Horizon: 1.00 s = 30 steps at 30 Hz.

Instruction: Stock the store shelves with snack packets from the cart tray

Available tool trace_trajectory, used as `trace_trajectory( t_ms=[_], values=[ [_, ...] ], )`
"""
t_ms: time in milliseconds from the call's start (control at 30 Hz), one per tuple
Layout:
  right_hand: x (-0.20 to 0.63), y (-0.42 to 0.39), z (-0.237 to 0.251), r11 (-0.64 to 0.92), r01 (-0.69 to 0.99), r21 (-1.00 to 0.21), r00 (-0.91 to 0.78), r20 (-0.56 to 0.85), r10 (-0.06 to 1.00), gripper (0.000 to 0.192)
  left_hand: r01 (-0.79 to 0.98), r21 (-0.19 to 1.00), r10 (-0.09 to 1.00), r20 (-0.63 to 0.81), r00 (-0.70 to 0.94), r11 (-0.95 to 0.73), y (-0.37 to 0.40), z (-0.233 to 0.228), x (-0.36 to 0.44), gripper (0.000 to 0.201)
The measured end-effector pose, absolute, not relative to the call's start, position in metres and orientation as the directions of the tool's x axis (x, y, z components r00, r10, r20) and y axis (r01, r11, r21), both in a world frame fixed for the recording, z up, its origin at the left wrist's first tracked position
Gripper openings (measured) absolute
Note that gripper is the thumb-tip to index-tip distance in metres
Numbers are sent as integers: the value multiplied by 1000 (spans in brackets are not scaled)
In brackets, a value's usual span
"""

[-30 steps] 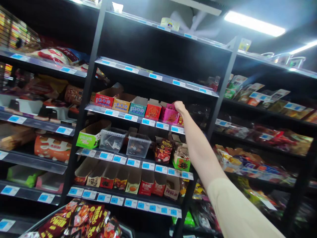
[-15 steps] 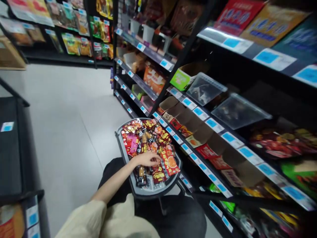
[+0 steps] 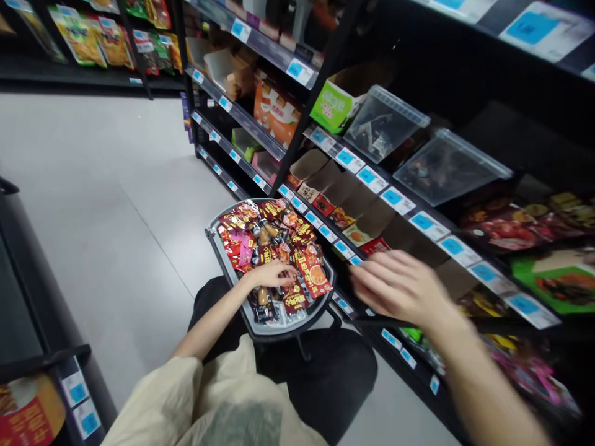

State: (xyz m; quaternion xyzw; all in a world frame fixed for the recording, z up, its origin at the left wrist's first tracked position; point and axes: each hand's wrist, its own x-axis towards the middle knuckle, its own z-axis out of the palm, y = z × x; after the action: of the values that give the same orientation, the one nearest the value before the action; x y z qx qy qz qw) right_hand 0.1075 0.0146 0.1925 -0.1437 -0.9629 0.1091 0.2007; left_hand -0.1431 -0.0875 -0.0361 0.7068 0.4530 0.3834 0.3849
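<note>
A grey plastic basket (image 3: 250, 323) rests against my knees, filled with small shiny snack packets, mostly red and brown. My left hand (image 3: 273, 274) lies loosely over the packets, its fingers slightly bent and touching them; nothing is visibly gripped. Just right of its fingertips is a red snack packet (image 3: 317, 277) with a round orange picture. My right hand (image 3: 397, 288) is in the air between the basket and the shelf, blurred by motion. It is in front of the open cardboard display boxes (image 3: 356, 234), and I cannot make out anything in its fingers.
Black shelving rises on the right, with price tags (image 3: 395, 201) along its edges. Clear plastic bins (image 3: 388, 121) and a green box (image 3: 337, 106) stand on an upper shelf. Another shelf unit (image 3: 41, 347) borders the left. Grey tiled floor (image 3: 111, 186) runs between, towards hanging bags (image 3: 79, 37).
My right hand has come into view from the lower right, raised before the shelf. My left hand stays on the packets. The view has tilted down and shifted right.
</note>
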Motion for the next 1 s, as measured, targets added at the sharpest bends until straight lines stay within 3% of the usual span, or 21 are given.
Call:
trace_trajectory(
  t_ms=[100,167,233,400,433,500,567,700,767,867,1000],
  values=[
    [97,12,146,863,434,-258,-863,157,480,28,356,895,945,173,279,-269,-87,-34,-143,31],
    [92,25,103,739,624,-254,-747,86,660,34,345,905,951,161,262,-249,-86,-34,-143,31],
    [91,39,59,614,741,-270,-643,-24,766,38,330,914,955,154,253,-235,-85,-34,-143,31],
    [92,53,1,403,839,-366,-508,-263,820,81,342,909,956,158,247,-239,-83,-33,-141,30],
    [91,54,0,391,826,-406,-520,-280,807,81,347,906,956,163,246,-244,-82,-33,-140,30],
    [91,58,3,401,759,-513,-581,-256,772,61,346,906,957,168,235,-244,-81,-33,-140,30],
    [93,62,9,407,662,-630,-605,-128,786,41,335,916,965,159,207,-223,-81,-34,-140,30],
    [96,65,15,247,384,-889,-344,111,933,43,316,935,980,119,157,-164,-80,-33,-140,32],
    [92,63,15,133,183,-974,-184,99,978,47,336,928,982,115,147,-159,-80,-32,-140,32],
    [81,57,15,23,-55,-998,-12,23,1000,51,382,907,982,133,136,-176,-80,-30,-139,31],
    [75,54,20,-66,-130,-989,22,-70,997,53,418,890,981,139,134,-183,-80,-31,-137,30]
  ],
)
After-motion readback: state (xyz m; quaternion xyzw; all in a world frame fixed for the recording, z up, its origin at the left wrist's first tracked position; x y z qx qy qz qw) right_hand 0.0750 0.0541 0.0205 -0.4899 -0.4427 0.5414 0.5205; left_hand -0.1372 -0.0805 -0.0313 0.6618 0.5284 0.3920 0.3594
